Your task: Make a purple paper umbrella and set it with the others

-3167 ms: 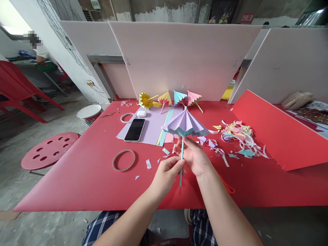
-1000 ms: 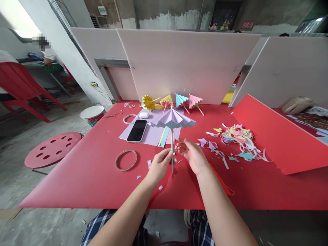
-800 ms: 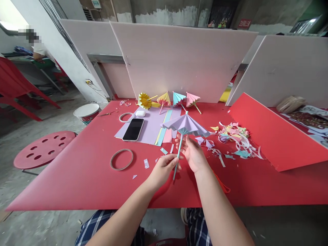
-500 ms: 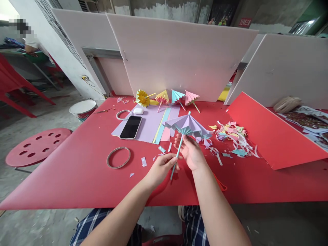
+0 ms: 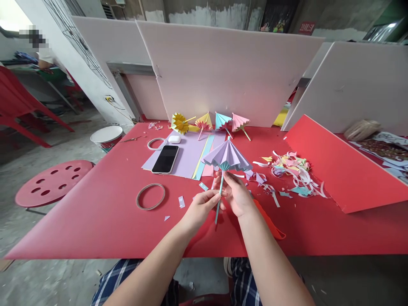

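Note:
A small purple pleated paper umbrella (image 5: 228,154) with a teal centre underneath stands nearly upright over the red table. My left hand (image 5: 204,206) pinches its thin light-blue stick (image 5: 220,191) at mid-length. Just under the canopy, my right hand (image 5: 236,191) has its fingers round the upper stick; some of them are hidden behind it. Four finished-looking paper umbrellas, among them a blue one (image 5: 223,120) and a pink one (image 5: 239,122), lie at the back by the board.
A phone (image 5: 165,159) lies on purple paper sheets (image 5: 188,155). Tape rolls (image 5: 150,208) are on the left, paper scraps (image 5: 291,165) on the right. An orange-red item (image 5: 270,223) is beside my right forearm. A red board (image 5: 347,170) leans at right; a person sits far left.
The purple umbrella has become more upright and turned, its canopy shifting left. My right hand has moved slightly down. More of the orange-red item shows, and the whole view has shifted a little.

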Action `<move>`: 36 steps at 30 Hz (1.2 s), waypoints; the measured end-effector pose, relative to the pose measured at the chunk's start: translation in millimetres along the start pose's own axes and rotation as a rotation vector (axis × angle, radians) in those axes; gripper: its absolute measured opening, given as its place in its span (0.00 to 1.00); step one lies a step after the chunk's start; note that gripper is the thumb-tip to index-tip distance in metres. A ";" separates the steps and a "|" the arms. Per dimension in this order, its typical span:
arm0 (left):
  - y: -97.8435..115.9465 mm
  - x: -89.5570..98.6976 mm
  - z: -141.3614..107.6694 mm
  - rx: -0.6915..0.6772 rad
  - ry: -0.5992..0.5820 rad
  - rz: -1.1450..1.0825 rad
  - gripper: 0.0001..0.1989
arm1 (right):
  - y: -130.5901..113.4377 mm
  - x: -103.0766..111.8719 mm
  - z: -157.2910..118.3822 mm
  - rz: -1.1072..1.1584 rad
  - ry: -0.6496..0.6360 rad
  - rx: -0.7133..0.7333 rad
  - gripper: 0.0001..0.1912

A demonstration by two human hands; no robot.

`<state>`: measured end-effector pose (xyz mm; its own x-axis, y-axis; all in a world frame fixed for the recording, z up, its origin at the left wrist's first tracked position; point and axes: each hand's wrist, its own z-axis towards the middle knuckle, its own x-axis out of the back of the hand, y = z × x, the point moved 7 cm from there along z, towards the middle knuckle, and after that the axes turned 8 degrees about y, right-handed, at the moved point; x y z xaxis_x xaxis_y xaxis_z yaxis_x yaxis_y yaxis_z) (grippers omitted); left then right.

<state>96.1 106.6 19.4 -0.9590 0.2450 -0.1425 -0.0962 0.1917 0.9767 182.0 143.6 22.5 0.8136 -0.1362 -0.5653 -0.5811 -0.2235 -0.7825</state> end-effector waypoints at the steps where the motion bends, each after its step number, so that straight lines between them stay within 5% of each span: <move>1: 3.3 0.8 -1.4 -0.006 -0.022 0.065 0.16 | -0.7 0.0 -0.2 -0.018 -0.009 0.006 0.12; 5: 25.8 27.0 -11.1 -0.030 -0.086 0.498 0.17 | -10.6 0.4 -3.0 -0.138 -0.066 0.083 0.10; 8: 53.6 84.5 -16.4 -0.046 0.270 0.523 0.19 | -12.7 -3.1 -8.9 -0.288 -0.133 0.069 0.11; 10: 73.4 117.9 -23.6 -0.210 0.557 0.264 0.18 | -10.0 -8.3 -14.3 -0.396 -0.182 0.039 0.13; 11: 76.3 124.6 -24.5 -0.266 0.590 0.145 0.19 | -8.1 -11.5 -17.1 -0.445 -0.203 0.029 0.14; 16: 58.3 103.7 -9.2 -0.216 0.398 -0.101 0.30 | 5.7 -22.3 -27.1 -0.697 -0.257 -0.010 0.15; 24: 34.4 85.8 -0.4 -0.050 0.372 -0.390 0.24 | 18.7 -28.3 -30.7 -0.881 -0.282 0.035 0.15; 31: 33.2 88.1 0.1 -0.079 0.408 -0.417 0.15 | 14.2 -34.1 -36.6 -0.800 -0.290 -0.023 0.14; 36: 29.7 90.4 -0.2 -0.025 0.461 -0.430 0.14 | 8.4 -30.9 -38.4 -1.003 -0.249 0.067 0.10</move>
<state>6.4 134.2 35.6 -0.8492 -0.2844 -0.4449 -0.4992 0.1581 0.8519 152.7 108.9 43.4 0.9016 0.2886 0.3222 0.3553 -0.0692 -0.9322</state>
